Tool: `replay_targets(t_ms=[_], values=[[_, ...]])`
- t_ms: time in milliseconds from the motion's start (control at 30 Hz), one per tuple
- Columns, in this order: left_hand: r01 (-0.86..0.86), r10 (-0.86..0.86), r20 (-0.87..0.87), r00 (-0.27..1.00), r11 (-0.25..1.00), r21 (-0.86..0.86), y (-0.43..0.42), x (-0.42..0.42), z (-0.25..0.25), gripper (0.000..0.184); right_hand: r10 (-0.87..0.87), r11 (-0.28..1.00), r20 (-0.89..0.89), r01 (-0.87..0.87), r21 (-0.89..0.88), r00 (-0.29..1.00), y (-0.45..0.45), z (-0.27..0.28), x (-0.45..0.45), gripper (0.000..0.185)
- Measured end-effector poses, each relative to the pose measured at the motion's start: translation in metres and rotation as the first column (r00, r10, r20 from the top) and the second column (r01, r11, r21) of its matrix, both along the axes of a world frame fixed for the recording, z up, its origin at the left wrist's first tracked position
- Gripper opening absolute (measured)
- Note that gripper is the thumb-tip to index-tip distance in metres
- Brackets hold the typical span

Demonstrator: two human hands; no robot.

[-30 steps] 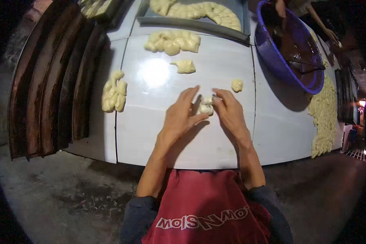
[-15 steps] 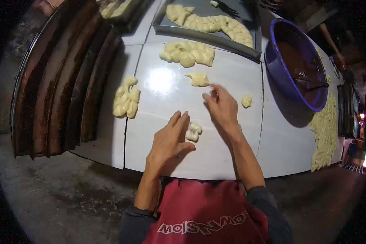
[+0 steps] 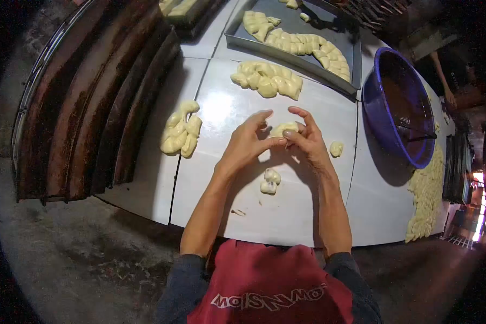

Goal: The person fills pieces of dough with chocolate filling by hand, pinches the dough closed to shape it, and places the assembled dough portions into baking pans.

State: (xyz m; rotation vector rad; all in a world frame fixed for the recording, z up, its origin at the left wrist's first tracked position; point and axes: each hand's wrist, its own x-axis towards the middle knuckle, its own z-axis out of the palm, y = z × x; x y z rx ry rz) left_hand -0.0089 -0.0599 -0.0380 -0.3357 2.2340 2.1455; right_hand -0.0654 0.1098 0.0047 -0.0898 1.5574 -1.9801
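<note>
Between my two hands is a small piece of pale dough (image 3: 284, 129), held just over the white tabletop. My right hand (image 3: 314, 146) pinches it between thumb and fingers, with the index finger raised. At its left end, my left hand (image 3: 244, 146) curls round it, thumb against the underside; some of its fingertips are hidden. Below the hands lies a small folded lump of dough (image 3: 270, 181). A smaller dough bit (image 3: 336, 149) sits right of my right hand. Farther up rests a cluster of dough pieces (image 3: 267, 79), and another dough cluster (image 3: 181, 129) lies to the left.
A metal tray (image 3: 291, 53) with rows of dough stands at the back. On the right are a purple basin (image 3: 370, 100) of brown contents and a spread of dough pieces (image 3: 426, 197). Dark metal trays (image 3: 92, 108) line the left edge. Another person's arm (image 3: 441, 78) shows at far right.
My right hand has taken up the piece of dough from the table and drawn it nearer. My left hand has left the folded lump and moved up to meet it. The view has shifted slightly.
</note>
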Motion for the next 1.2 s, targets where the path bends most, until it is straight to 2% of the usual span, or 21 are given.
replay_targets(t_ms=[33, 100, 133, 200, 300, 400, 433, 533, 567, 600, 667, 700, 767, 867, 900, 1000, 1067, 1133, 1200], values=[[0.080, -0.087, 0.041, 0.995, 0.983, 0.163, -0.002, -0.003, -0.002, 0.059, 0.015, 1.000, 0.040, -0.015, -0.011, 0.999, 0.003, 0.001, 0.003, 0.036], [0.106, -0.121, 0.057, 0.991, 0.969, 0.221, -0.001, 0.001, 0.006, 0.038, 0.049, 0.999, 0.072, -0.048, -0.012, 0.996, 0.011, -0.004, 0.002, 0.037], [0.091, -0.112, 0.088, 0.990, 0.973, 0.210, -0.001, 0.004, 0.005, 0.032, 0.053, 0.997, 0.011, -0.054, 0.046, 0.999, 0.016, -0.007, 0.002, 0.032], [0.025, -0.069, 0.135, 0.988, 0.951, 0.307, -0.001, 0.012, 0.006, 0.029, -0.013, 0.999, 0.092, 0.011, 0.031, 0.996, 0.020, -0.008, 0.011, 0.029], [-0.046, -0.005, 0.111, 0.994, 0.889, 0.456, 0.002, 0.024, -0.005, 0.028, -0.035, 0.999, 0.190, 0.036, -0.001, 0.981, 0.017, 0.001, 0.021, 0.025], [-0.033, -0.009, 0.116, 0.993, 0.933, 0.359, -0.002, 0.035, -0.003, 0.031, -0.035, 0.997, 0.216, 0.049, -0.058, 0.976, 0.004, -0.001, 0.028, 0.015], [0.010, -0.074, 0.155, 0.985, 0.925, 0.379, -0.008, 0.037, -0.003, 0.048, -0.011, 0.998, 0.174, 0.021, -0.051, 0.985, 0.004, 0.001, 0.028, 0.016], [-0.053, 0.035, 0.061, 0.998, 0.941, 0.335, -0.007, 0.043, 0.013, 0.072, 0.078, 0.995, 0.072, -0.074, -0.062, 0.994, -0.003, 0.009, 0.029, 0.021], [0.025, -0.067, 0.116, 0.991, 0.944, 0.328, -0.013, 0.042, 0.015, 0.092, 0.084, 0.996, 0.102, -0.079, -0.046, 0.991, -0.004, 0.018, 0.033, 0.021], [-0.065, 0.017, 0.123, 0.992, 0.913, 0.403, -0.004, 0.044, 0.018, 0.081, 0.108, 0.976, 0.119, -0.082, -0.199, 0.987, -0.008, 0.024, 0.037, 0.024], [0.034, -0.096, 0.143, 0.985, 0.922, 0.386, -0.005, 0.043, 0.016, 0.060, 0.131, 0.991, -0.018, -0.131, -0.033, 0.991, -0.015, 0.016, 0.037, 0.029], [-0.039, -0.061, 0.162, 0.985, 0.832, 0.553, 0.003, 0.048, 0.026, 0.040, 0.138, 0.990, -0.013, -0.138, 0.004, 0.990, -0.015, 0.017, 0.039, 0.028], [-0.049, -0.044, 0.161, 0.986, 0.847, 0.529, -0.006, 0.050, 0.007, 0.035, 0.147, 0.986, 0.001, -0.147, 0.082, 0.989, -0.010, 0.022, 0.041, 0.025], [-0.106, 0.026, 0.154, 0.988, 0.838, 0.535, -0.009, 0.058, 0.007, 0.028, 0.099, 0.978, -0.048, -0.089, 0.189, 0.994, -0.002, 0.014, 0.044, 0.018], [-0.137, 0.053, 0.168, 0.984, 0.828, 0.544, -0.006, 0.059, 0.010, 0.027, -0.014, 1.000, 0.129, 0.011, 0.020, 0.992, -0.009, 0.023, 0.056, 0.019], [-0.207, 0.107, 0.210, 0.972, 0.811, 0.547, -0.004, 0.061, 0.016, 0.025, -0.097, 0.995, 0.057, 0.098, -0.015, 0.994, -0.014, 0.006, 0.060, 0.018], [-0.215, 0.108, 0.217, 0.970, 0.797, 0.564, -0.004, 0.059, 0.012, 0.024, 0.012, 0.997, -0.108, -0.005, 0.071, 0.994, -0.009, -0.006, 0.056, 0.019], [-0.214, 0.111, 0.216, 0.970, 0.814, 0.541, 0.000, 0.059, 0.013, 0.023, 0.078, 0.982, -0.133, -0.053, 0.182, 0.988, -0.009, -0.001, 0.059, 0.019], [-0.220, 0.122, 0.219, 0.968, 0.830, 0.513, 0.005, 0.059, 0.016, 0.023, 0.081, 0.964, -0.296, 0.002, 0.268, 0.952, -0.012, -0.012, 0.059, 0.018]])
